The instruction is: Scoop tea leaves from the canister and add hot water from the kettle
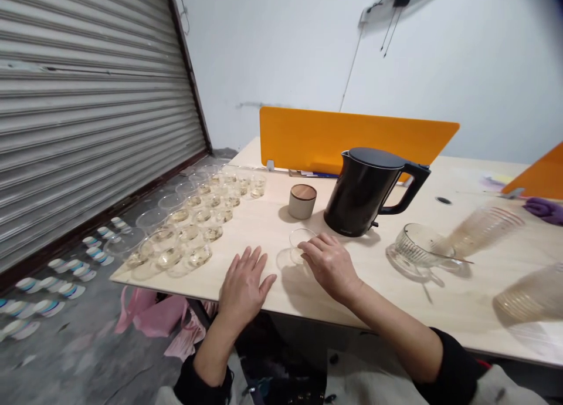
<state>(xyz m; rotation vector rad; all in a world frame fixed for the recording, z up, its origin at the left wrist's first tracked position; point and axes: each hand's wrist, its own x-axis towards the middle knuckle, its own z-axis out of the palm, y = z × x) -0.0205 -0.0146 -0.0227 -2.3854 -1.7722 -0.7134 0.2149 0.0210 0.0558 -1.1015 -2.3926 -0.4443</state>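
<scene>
My left hand lies flat on the light wooden table near its front edge, fingers spread, holding nothing. My right hand rests on the table with its fingers curled around a small clear glass cup. A black electric kettle stands just behind that cup. To the kettle's left sits a small grey jar with a wooden lid. Several small clear cups with pale liquid are lined up in rows on the table's left end.
A ribbed glass pitcher and two blurred ribbed glass vessels are on the right. Orange dividers stand at the back. A rolling shutter is at left. Pink bags and small striped bowls lie on the floor.
</scene>
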